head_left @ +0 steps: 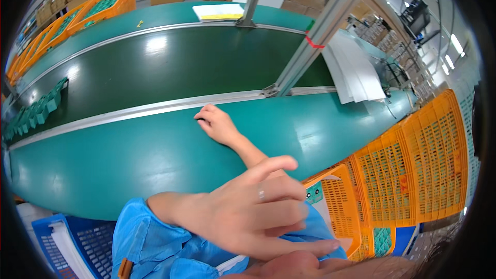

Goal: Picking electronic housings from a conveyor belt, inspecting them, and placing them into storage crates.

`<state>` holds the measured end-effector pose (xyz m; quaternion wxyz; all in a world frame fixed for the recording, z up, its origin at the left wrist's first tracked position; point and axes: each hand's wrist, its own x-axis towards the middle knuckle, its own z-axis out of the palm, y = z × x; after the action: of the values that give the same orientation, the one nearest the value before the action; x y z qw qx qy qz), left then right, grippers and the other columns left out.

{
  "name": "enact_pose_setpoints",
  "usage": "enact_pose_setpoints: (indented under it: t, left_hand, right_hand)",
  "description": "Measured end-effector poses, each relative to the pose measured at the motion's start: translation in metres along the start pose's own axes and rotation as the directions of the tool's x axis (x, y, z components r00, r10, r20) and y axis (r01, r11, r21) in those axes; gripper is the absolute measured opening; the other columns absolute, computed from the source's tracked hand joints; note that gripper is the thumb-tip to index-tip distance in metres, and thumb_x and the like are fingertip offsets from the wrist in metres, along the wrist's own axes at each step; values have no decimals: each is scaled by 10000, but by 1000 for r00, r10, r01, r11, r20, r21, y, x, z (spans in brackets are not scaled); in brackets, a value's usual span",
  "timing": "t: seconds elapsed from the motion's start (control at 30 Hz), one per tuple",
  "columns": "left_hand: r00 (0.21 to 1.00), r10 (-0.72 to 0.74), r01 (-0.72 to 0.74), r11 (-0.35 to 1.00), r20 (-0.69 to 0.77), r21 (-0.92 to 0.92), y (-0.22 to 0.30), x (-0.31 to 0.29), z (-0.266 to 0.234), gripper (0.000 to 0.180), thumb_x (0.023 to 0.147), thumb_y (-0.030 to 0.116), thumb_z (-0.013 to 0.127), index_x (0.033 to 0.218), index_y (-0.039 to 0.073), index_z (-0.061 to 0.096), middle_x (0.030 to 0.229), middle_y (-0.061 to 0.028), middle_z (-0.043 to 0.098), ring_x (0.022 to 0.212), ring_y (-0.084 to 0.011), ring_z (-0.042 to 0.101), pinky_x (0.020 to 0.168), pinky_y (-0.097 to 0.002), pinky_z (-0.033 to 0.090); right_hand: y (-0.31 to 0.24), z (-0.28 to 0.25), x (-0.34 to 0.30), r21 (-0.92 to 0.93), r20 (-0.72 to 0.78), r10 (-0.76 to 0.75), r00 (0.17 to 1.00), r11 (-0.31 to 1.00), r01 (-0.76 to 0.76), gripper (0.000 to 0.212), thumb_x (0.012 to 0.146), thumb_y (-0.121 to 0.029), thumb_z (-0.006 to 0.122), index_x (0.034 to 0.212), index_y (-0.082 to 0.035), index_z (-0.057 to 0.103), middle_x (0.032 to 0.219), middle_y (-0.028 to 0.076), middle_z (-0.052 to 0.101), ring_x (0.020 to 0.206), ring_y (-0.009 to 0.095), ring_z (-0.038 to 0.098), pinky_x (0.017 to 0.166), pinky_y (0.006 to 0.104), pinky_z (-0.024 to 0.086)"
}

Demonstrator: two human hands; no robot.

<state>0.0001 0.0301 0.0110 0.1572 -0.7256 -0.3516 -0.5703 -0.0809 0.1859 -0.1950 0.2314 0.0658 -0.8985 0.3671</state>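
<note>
Head view: the left hand [253,209] is raised close to the camera, back of the hand toward the lens, a ring on one finger. Its fingers are loosely bent and spread; nothing is seen gripped. It overlaps the right forearm [248,150].

The right hand [217,125] is positioned over the green tabletop [119,163], near the metal rail [139,111]. Its fingers are curled; whether they grip a small item cannot be determined.

The tabletop extends across the near side of the rail, directly below the right hand. Beyond the rail lies the dark green belt [181,59], with a row of green trays [39,111] at its left end. A metal post [323,28] stands at the rail; white sheets [354,70] lie to its right. Orange baskets [380,181] are located at the right, a blue crate [95,240] at the lower left.
</note>
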Motion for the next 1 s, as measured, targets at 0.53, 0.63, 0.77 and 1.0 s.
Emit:
enact_pose_setpoints:
  t: [0.53, 0.63, 0.77, 1.0]
  left_hand:
    - [375, -775, 910, 412, -508, 43, -200, -181, -33, 69, 861, 52, 616, 859, -17, 616, 647, -44, 565, 540, -89, 516, 484, -255, 421]
    - [328, -837, 932, 363, -438, 5, -199, -190, -26, 140, 922, 115, 586, 846, -3, 587, 642, -8, 541, 527, -56, 471, 457, -224, 367]
    - [306, -907, 887, 382, -289, -260, -193, -184, 0, 239, 994, 214, 493, 853, 36, 568, 662, 20, 507, 564, -48, 444, 518, -216, 363]
    - [336, -924, 844, 382, -183, -376, -189, -182, 13, 238, 972, 117, 517, 1179, 12, 568, 1012, -36, 594, 866, -103, 557, 781, -242, 455]
  right_hand:
    - [22, -7, 6, 653, 61, 462, 885, 652, -385, 295, 961, -210, 495, 1124, 10, 604, 881, 54, 659, 679, 146, 589, 633, 293, 497]
    - [27, -4, 11, 727, 44, 562, 826, 549, -413, 316, 1008, -228, 441, 1166, -7, 602, 960, 55, 638, 874, 124, 586, 748, 278, 493]
    - [19, 1, 13, 842, 29, 515, 857, 450, -299, 437, 1024, -369, 386, 1186, -15, 585, 1000, 44, 621, 898, 103, 562, 787, 248, 461]
    - [21, -15, 13, 975, 187, 483, 855, 18, -223, 397, 1022, -382, 381, 1153, -58, 569, 1120, 74, 595, 1043, 156, 551, 853, 297, 475]
